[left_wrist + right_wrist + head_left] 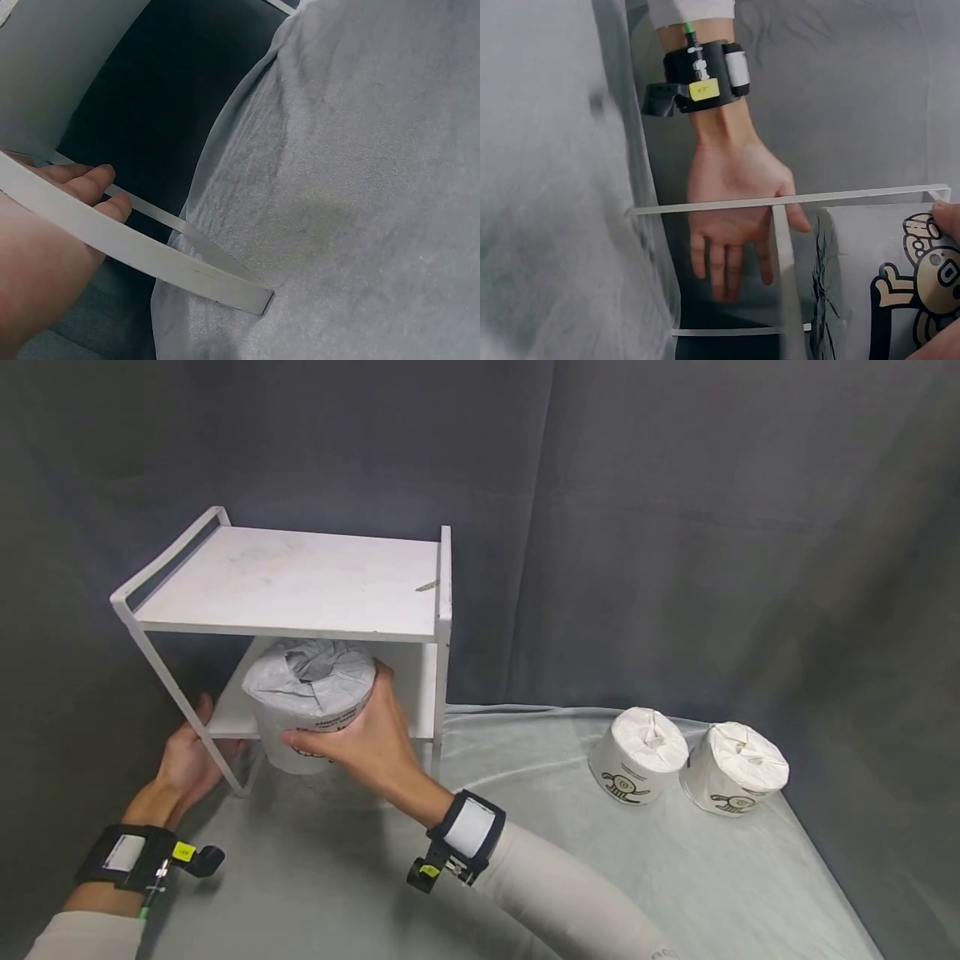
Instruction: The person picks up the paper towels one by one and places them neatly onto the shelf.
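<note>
In the head view my right hand (pixel 363 735) grips a wrapped toilet paper roll (pixel 311 681), thumb on its front and fingers around its right side. The roll stands partly within the lower level of a white two-tier rack (pixel 292 581), its lower end hanging in front of the shelf edge. At the rack's left side my left hand (pixel 187 760) reaches past the front leg. Its thumb lies above the lower shelf (pixel 232 718) and its straight fingers below, as the right wrist view shows. That view also shows the printed figure on the roll (pixel 855 277).
Two more wrapped toilet paper rolls, one (pixel 637 756) beside the other (pixel 735 768), stand on the right of the cloth-covered table (pixel 525 827). A dark grey curtain (pixel 637 527) hangs behind. The rack's raised side rails (pixel 168 556) edge its top shelf.
</note>
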The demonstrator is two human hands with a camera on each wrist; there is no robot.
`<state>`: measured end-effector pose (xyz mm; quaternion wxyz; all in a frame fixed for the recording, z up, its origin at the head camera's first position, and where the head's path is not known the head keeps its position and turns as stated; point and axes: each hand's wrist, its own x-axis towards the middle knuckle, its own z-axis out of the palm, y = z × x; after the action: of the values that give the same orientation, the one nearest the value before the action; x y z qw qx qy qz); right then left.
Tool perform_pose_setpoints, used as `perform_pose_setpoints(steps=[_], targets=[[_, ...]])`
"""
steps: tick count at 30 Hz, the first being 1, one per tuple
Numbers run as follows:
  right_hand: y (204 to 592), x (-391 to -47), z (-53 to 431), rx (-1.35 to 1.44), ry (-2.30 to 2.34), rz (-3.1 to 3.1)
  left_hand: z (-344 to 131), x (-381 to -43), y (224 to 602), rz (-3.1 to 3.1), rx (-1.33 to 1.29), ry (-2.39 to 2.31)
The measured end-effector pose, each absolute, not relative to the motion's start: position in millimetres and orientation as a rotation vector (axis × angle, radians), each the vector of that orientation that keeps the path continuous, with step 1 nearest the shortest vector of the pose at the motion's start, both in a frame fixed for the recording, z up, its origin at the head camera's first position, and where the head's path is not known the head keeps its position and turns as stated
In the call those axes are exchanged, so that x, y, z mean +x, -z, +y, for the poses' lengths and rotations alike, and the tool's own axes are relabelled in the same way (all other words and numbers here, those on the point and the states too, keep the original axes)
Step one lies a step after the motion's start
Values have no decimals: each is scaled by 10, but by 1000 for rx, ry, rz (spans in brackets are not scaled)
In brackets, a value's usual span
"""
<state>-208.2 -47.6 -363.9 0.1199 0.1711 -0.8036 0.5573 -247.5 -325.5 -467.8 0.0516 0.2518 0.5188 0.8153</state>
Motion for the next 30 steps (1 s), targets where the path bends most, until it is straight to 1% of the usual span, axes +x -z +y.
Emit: perform_pose_setpoints(steps=[11, 16, 26, 30], targets=[[3695, -2322, -668, 439, -1478, -2392, -3233, -2510, 4663, 1575, 806, -2442], [3693, -2437, -819, 455, -1511, -2343, -3234, -2539, 4674, 1561, 832, -2434], [3688, -2552, -1123, 527, -1493, -2266, -3264, -2504, 4687, 1526, 874, -2446], [3686, -2565, -1237, 476, -1460, -2280, -3257, -2480, 4709, 1575, 852, -2424]])
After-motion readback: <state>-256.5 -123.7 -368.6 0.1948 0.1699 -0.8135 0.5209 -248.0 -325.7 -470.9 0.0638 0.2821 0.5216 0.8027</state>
